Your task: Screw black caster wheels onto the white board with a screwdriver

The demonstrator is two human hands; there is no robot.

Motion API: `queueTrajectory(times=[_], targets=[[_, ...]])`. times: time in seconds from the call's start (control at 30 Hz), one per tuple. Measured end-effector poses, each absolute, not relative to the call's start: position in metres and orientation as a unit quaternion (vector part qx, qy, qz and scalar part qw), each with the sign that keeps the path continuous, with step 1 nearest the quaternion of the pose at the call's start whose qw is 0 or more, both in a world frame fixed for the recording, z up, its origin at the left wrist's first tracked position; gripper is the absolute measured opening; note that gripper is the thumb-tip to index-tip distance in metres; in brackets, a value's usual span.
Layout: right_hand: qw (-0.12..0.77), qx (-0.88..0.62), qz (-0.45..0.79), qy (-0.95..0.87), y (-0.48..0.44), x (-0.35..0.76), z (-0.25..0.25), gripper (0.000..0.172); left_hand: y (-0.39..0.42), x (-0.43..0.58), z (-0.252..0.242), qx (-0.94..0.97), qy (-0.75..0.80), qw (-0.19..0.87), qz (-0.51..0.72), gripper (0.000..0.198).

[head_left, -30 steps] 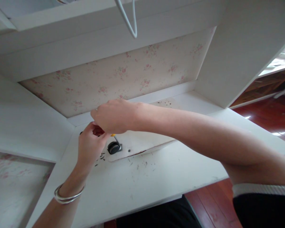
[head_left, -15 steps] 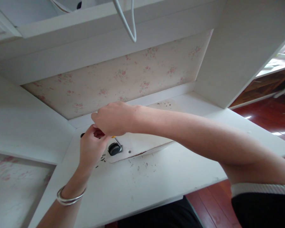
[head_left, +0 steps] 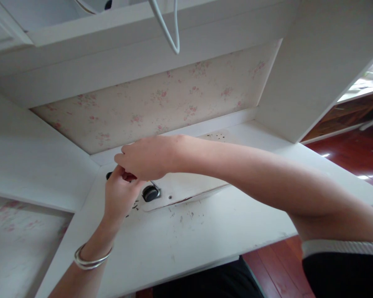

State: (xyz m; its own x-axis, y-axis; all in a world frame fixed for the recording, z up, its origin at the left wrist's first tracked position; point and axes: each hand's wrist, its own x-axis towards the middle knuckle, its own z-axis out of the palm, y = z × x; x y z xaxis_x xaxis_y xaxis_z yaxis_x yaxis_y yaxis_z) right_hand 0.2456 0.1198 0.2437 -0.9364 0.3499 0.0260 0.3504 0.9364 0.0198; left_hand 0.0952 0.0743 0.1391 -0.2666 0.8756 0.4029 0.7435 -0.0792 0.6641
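Note:
My left hand (head_left: pixel 120 196) is closed, its fingertips meeting the fingers of my right hand (head_left: pixel 146 157), which arches over it palm down. Right fingers are curled; whatever they grip is hidden behind the hands. A short metal shaft with a bit of yellow (head_left: pixel 153 183) shows just below my right palm. Beside it a black caster wheel (head_left: pixel 151 193) sits on a corner of a white board (head_left: pixel 186 187). Past my left hand, a black rounded piece (head_left: pixel 109 176) is partly covered. Small dark screws (head_left: pixel 134 205) lie by the board's corner.
The board rests on a white desktop (head_left: pixel 205 231) with dark specks and scuffs. White side panels (head_left: pixel 301 62) and a floral back wall (head_left: pixel 161 103) enclose it. A white cable loop (head_left: pixel 174 37) hangs from above. Red wooden floor (head_left: pixel 276 265) lies below the front edge.
My right hand has shifted slightly left, its fingers turning over the left fingertips. My left hand stays nearly in place. The view has moved a little.

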Motion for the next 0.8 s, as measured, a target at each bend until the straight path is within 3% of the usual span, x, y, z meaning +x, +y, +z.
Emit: queueTrajectory(times=[0.3,0.8], targets=[[-0.010,-0.155,-0.020,-0.988,0.118,0.241,0.247,0.021,0.070,0.090,0.134,0.596,0.662,0.095,0.445,0.031],[0.044,-0.195,-0.033,-0.979,0.123,0.234,0.244,0.023,0.068,0.082,0.125,0.591,0.653,0.130,0.456,0.031]])
